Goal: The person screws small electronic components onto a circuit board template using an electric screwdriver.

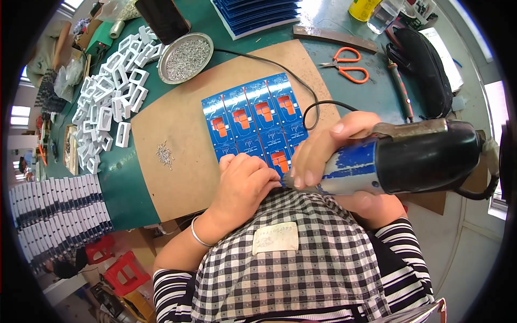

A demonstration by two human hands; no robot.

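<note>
A panel of blue circuit boards (249, 109) with orange parts lies on a brown sheet in front of me. My right hand (334, 148) is wrapped round a corded electric screwdriver (350, 168) with a worn blue and grey front and a black rear body. The screwdriver lies nearly level, its nose pointing left at the panel's near edge. My left hand (245, 180) rests over the panel's near left corner, thumb and fingers pressed together close to the tool's nose. What those fingertips pinch, if anything, is hidden. The tool's very tip is also hard to see.
A small pile of screws (165, 155) lies on the brown sheet (188, 183). Beyond are a metal dish (163, 69) of screws, white plastic frames (107, 102) and stacked blue boards (258, 16). Scissors (344, 64), a soldering iron (399, 91) and a black case (425, 70) lie right.
</note>
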